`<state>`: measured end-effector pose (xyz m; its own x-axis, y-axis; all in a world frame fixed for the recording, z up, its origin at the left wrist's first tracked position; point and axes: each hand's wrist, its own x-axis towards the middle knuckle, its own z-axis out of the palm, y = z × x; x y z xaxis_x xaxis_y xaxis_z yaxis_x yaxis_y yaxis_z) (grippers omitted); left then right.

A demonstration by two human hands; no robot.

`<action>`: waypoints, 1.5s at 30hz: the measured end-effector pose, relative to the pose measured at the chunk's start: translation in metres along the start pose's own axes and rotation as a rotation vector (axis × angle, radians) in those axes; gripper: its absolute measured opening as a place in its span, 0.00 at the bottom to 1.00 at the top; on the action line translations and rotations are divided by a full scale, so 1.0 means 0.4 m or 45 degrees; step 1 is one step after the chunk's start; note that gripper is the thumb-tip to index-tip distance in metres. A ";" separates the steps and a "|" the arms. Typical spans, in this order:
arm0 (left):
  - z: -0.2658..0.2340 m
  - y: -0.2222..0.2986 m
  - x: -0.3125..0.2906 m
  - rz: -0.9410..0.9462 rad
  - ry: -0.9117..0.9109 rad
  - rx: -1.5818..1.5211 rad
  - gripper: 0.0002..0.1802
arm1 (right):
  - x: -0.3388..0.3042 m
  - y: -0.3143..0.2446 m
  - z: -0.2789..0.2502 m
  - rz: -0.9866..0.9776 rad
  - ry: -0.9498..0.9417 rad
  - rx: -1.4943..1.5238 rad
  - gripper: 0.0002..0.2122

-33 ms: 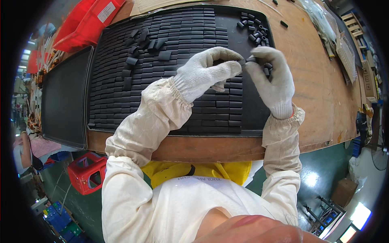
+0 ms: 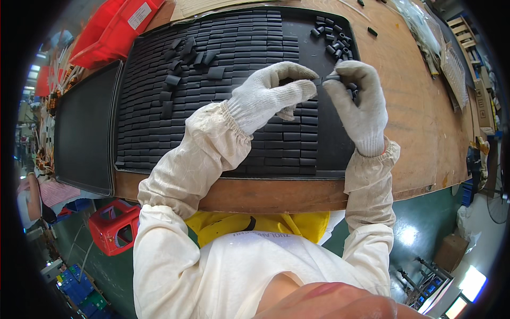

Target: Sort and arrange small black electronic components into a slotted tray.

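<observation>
On the wooden table (image 2: 419, 138) lies a black rectangular tray (image 2: 332, 146), with a smooth red bin (image 2: 109, 34) beside its upper left corner; above the tray, the left hand (image 2: 271, 91) and right hand (image 2: 364, 101) wear ribbed white knit gloves (image 2: 370, 125). The bin bears a white label (image 2: 139, 16), its print too small to read. Flat matt-black strips (image 2: 239, 48) line the tray in rows and round tubes (image 2: 338, 53) lie loose at its upper right; the right thumb and forefinger pinch one small dark part (image 2: 333, 77) over the tray, while the left fingertips curve together, their grasp indeterminable.
</observation>
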<state>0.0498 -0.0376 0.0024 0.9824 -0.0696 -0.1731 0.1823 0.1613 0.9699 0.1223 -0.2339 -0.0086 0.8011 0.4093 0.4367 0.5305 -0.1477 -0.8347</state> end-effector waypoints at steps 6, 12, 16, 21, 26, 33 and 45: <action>-0.006 -0.013 0.002 -0.018 -0.023 -0.150 0.20 | 0.004 -0.015 -0.010 -0.004 -0.034 0.278 0.12; -0.021 -0.026 0.006 -0.004 -0.043 -0.254 0.19 | 0.004 -0.019 -0.011 0.048 -0.031 0.432 0.12; -0.016 -0.020 0.006 -0.001 -0.057 -0.207 0.18 | 0.001 -0.013 -0.011 0.025 -0.061 0.466 0.13; -0.002 -0.008 -0.001 -0.023 -0.001 -0.114 0.18 | 0.002 -0.011 -0.007 -0.031 -0.137 0.396 0.10; -0.003 -0.010 0.001 -0.019 -0.002 -0.119 0.18 | 0.006 -0.011 -0.009 -0.043 -0.141 0.194 0.08; -0.007 -0.010 0.006 -0.020 0.022 -0.134 0.19 | 0.017 -0.016 -0.012 -0.289 -0.233 -0.150 0.09; 0.006 -0.033 0.090 0.452 0.387 1.370 0.16 | 0.049 0.023 -0.063 -0.084 0.268 -0.376 0.08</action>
<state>0.0826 -0.0446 -0.0160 0.9670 0.0733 0.2439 -0.0886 -0.8012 0.5918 0.1497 -0.2499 0.0007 0.7856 0.2370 0.5715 0.6155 -0.3936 -0.6828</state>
